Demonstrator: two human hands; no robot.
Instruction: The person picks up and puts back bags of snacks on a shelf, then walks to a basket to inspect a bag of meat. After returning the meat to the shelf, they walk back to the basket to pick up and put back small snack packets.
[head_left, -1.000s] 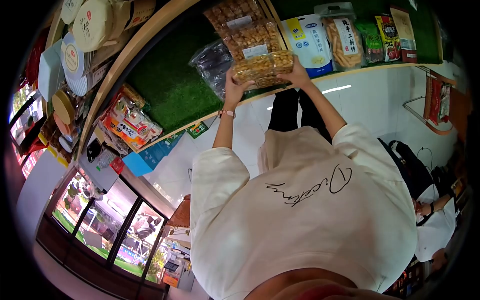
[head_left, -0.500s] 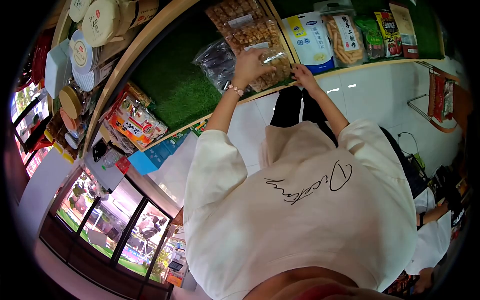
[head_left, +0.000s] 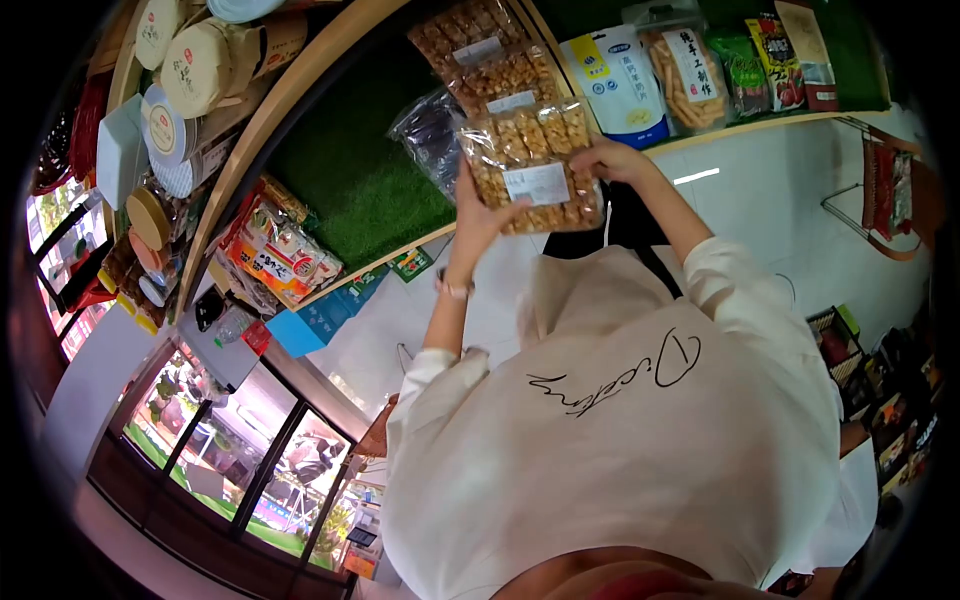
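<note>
A clear plastic pack of golden-brown snack bars (head_left: 530,165) with a white label is held in front of me, over the shelf's front edge. My left hand (head_left: 480,212), with a bracelet or watch at the wrist, grips its left side, thumb on the front. My right hand (head_left: 610,162) closes on its right edge. Behind it, two similar snack packs (head_left: 465,45) lie overlapping on the green shelf mat. A dark, crinkled plastic bag (head_left: 425,135) lies just left of them, partly covered.
Right of a wooden divider lie a white-and-blue pouch (head_left: 615,85), a bag of stick snacks (head_left: 685,75) and several smaller packets. An orange-and-white packet (head_left: 280,245) lies at left. Round boxes (head_left: 165,125) crowd the far-left shelf. A folding rack (head_left: 880,185) stands at right.
The front snack pack has been lifted off the shelf and drawn toward me, its label now facing up. My right hand has moved from the shelf edge onto the pack.
</note>
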